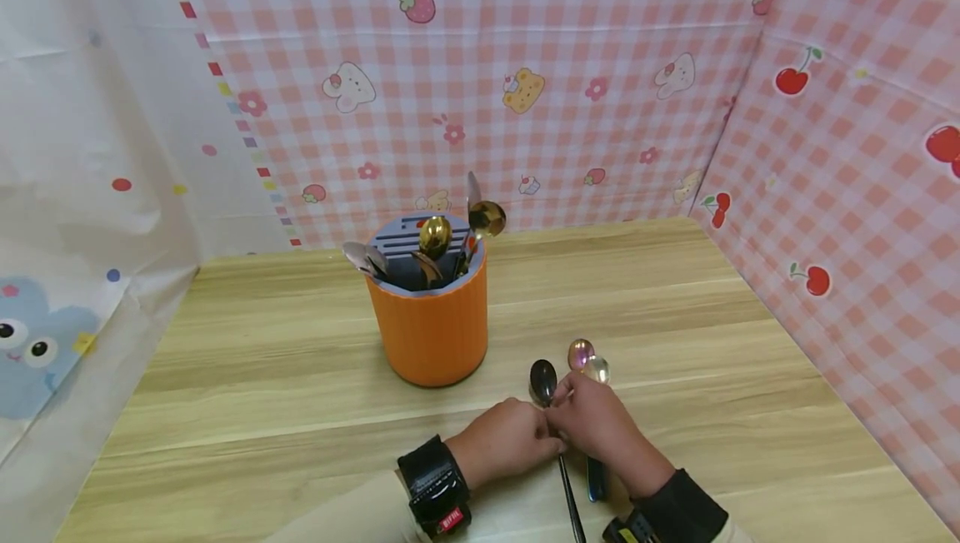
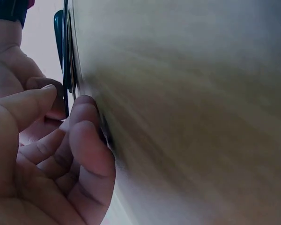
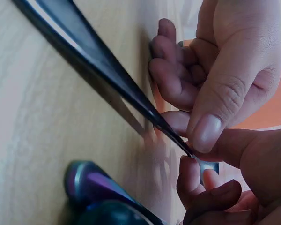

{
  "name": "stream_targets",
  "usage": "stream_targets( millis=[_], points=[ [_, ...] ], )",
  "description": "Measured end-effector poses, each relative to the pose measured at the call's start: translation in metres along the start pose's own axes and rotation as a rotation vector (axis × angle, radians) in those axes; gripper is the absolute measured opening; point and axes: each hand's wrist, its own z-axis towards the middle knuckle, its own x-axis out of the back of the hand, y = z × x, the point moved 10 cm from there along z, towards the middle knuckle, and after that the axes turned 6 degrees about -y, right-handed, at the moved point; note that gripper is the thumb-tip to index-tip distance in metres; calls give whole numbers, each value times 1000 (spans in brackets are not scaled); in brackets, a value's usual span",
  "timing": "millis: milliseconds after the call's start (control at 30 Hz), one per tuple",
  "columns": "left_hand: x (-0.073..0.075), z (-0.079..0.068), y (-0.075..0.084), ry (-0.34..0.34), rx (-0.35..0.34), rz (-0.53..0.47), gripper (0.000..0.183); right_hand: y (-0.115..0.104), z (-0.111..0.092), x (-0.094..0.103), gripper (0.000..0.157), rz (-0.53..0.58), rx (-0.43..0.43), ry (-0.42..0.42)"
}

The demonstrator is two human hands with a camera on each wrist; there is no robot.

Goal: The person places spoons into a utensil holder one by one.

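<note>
A black spoon (image 1: pixel 543 381) lies aslant in front of me, bowl away and handle toward the near edge. My left hand (image 1: pixel 506 439) pinches its handle between thumb and forefinger. Just right of it, my right hand (image 1: pixel 600 414) also grips the handle, nearer the bowl, and the two hands touch. In the right wrist view the dark handle (image 3: pixel 93 61) runs up to both hands' fingertips, slightly off the table. Beyond my right hand lie a purple-pink spoon (image 1: pixel 580 353) and a pale gold spoon (image 1: pixel 597 369); their middles are hidden under that hand.
An orange utensil holder (image 1: pixel 431 335) with a grey slotted top stands behind my left hand. Gold spoons (image 1: pixel 435 236) and silver ones (image 1: pixel 365 257) stick out of it. A wooden table (image 1: pixel 262 376) carries everything, with checkered cloth (image 1: pixel 600 135) hanging behind and at the right.
</note>
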Motion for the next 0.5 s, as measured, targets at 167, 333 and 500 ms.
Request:
stream_targets(
  millis=[167,333,500],
  points=[
    [-3,-1,0,-34,33,8,40,5,2,-3,23,82,-40,-24],
    [-4,0,-1,-31,32,13,36,8,2,-3,37,134,-75,-33],
    [-7,0,-10,-47,77,-123,37,8,1,-6,34,219,-70,-63]
  ],
)
